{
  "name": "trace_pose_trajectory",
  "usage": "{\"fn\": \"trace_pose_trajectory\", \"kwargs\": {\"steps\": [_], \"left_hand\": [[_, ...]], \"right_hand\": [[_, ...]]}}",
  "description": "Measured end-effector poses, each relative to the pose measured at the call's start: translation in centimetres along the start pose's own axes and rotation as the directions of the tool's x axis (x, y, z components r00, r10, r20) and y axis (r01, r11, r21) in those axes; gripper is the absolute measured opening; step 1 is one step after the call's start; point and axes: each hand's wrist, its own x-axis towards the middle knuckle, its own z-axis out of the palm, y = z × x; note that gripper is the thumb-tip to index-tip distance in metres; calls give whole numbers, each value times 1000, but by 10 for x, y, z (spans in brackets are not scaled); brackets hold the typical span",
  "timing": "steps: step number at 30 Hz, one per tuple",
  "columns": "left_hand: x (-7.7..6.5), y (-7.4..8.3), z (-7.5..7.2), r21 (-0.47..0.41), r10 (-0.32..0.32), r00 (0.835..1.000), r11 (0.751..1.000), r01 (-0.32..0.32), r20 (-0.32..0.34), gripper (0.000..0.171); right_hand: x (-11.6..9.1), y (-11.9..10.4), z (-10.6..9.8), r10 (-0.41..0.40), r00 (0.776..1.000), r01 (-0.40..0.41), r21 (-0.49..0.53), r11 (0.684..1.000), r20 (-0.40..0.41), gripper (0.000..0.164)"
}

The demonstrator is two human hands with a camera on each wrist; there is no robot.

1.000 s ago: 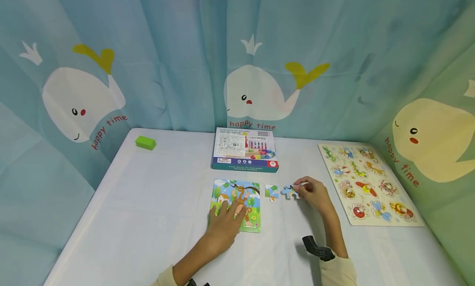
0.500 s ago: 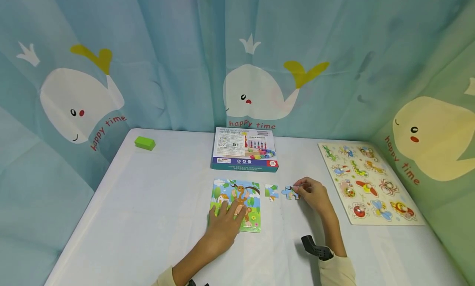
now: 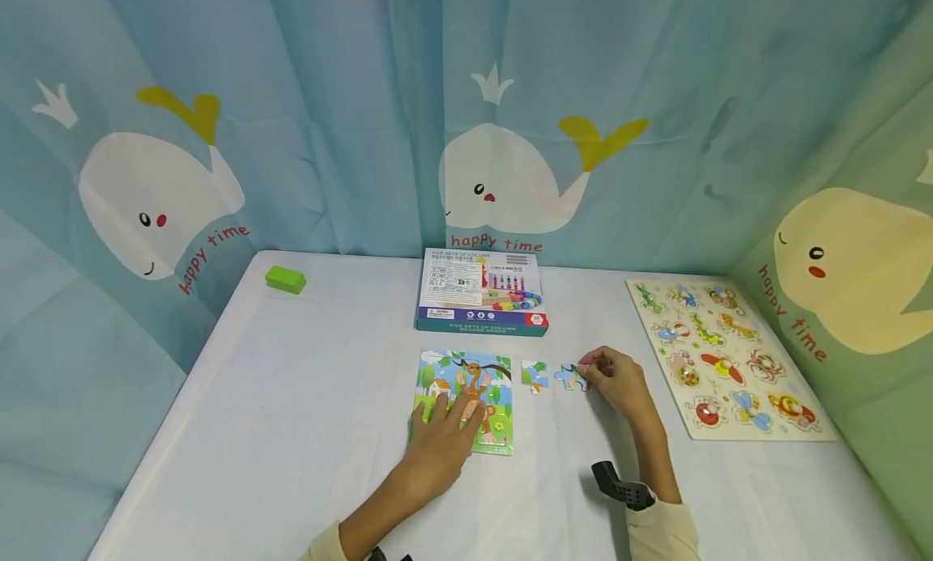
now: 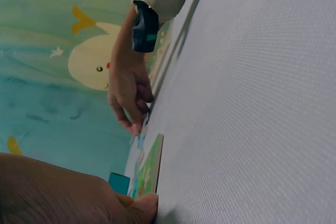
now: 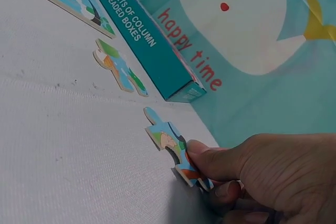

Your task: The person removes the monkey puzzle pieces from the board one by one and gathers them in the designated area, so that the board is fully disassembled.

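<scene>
My left hand (image 3: 440, 444) rests on a jigsaw puzzle (image 3: 503, 395) with a monkey picture, its fingers spread over the lower left part and hiding some of it. In the left wrist view the left thumb (image 4: 143, 205) lies at the edge of the puzzle board (image 4: 152, 163). My right hand (image 3: 618, 383) pinches a jigsaw piece (image 3: 570, 376) by its right end, low over the table. The right wrist view shows the thumb on top of that piece (image 5: 170, 142); the fingers beneath are partly hidden. Another jigsaw piece (image 3: 534, 375) lies flat between the puzzle and the held piece.
Behind the puzzle lies a flat box of beads (image 3: 481, 294). A wooden insect peg puzzle (image 3: 717, 367) lies on the right side. At the far left corner is a green block (image 3: 285, 279). A whale-print curtain (image 3: 350, 140) surrounds the white table (image 3: 291, 407).
</scene>
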Motion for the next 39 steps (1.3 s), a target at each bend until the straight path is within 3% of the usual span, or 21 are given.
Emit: {"fn": "trace_pose_trajectory", "kwargs": {"steps": [9, 19, 39], "left_hand": [[-1, 0, 0, 5, 9, 1000, 1000, -9, -16, 62], [-2, 1, 0, 1, 12, 1000, 1000, -12, -20, 60], [0, 1, 3, 19, 5, 1000, 1000, -5, -6, 65]], "right_hand": [[-1, 1, 1, -14, 1000, 14, 4, 1000, -3, 13], [0, 4, 1, -68, 997, 63, -91, 994, -46, 13], [-1, 4, -1, -61, 998, 58, -96, 994, -33, 12]]}}
